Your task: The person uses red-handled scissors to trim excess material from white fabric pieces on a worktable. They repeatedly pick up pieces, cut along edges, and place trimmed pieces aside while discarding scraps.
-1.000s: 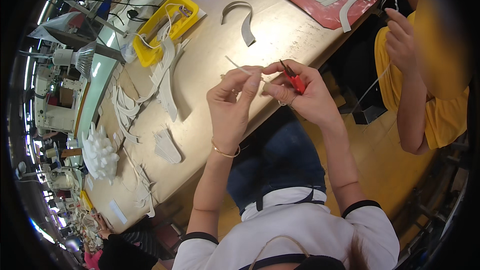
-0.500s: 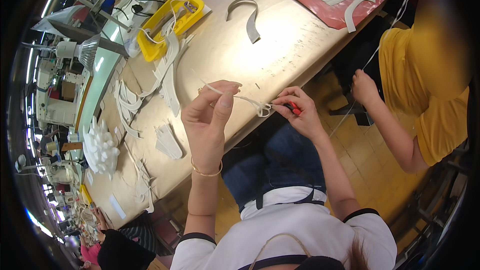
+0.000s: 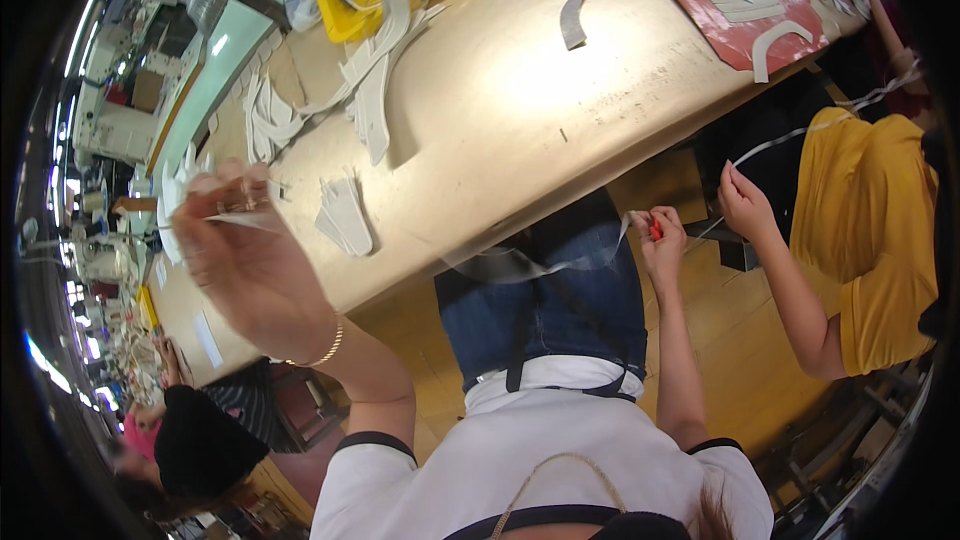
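Note:
My left hand point(image 3: 262, 265) is raised over the left part of the table, blurred by motion, its fingers curled in with a pale strip across them. A long thin white strip point(image 3: 530, 268), also blurred, sags between my hands in front of my jeans. My right hand point(image 3: 662, 252), past the table's near edge, is closed on the strip's other end. A small red-handled tool point(image 3: 656, 229) is tucked in the same hand; its working end is hidden. Near my left hand lies a little fan of off-white cut pieces point(image 3: 345, 218) on the table point(image 3: 480, 150).
A yellow tray point(image 3: 345, 25) with tools stands at the back, beside a heap of pale strips point(image 3: 372, 105). A curved grey strip point(image 3: 572, 20) and a red sheet point(image 3: 715, 25) with cut pieces lie farther right. A co-worker's hand point(image 3: 745, 202) holds a white cord at my right.
My left hand has swung left and my right hand right and down, away from each other. The bunched strip is now drawn out between them. My view has shifted, too.

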Demonstrator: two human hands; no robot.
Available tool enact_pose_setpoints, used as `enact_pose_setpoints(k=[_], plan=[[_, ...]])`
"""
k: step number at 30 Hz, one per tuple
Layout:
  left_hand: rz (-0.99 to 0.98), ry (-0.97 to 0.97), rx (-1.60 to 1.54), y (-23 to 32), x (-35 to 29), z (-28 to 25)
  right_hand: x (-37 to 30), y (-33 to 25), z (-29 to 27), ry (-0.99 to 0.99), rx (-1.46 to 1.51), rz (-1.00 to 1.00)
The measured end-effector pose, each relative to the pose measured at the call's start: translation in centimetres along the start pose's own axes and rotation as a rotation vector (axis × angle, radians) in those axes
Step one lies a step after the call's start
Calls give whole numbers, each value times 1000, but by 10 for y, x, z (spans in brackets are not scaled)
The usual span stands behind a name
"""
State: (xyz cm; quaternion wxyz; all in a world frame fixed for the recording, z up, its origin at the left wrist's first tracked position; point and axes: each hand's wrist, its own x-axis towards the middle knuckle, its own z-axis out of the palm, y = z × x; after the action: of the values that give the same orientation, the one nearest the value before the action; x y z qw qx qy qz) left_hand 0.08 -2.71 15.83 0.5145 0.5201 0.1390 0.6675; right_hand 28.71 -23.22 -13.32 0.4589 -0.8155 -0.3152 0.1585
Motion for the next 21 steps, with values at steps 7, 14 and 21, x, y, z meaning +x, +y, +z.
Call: enact_pose_setpoints(k=[7,14,21], plan=[[160,-235,532,7,-9,-4,11,30,15,-97,-363,32],[-550,-254,359,-42,-46,29,9,-48,-44,-252,-206,-45],[-622,-363,188,-52,-52,48,19,-196,-59,-340,600,-339]])
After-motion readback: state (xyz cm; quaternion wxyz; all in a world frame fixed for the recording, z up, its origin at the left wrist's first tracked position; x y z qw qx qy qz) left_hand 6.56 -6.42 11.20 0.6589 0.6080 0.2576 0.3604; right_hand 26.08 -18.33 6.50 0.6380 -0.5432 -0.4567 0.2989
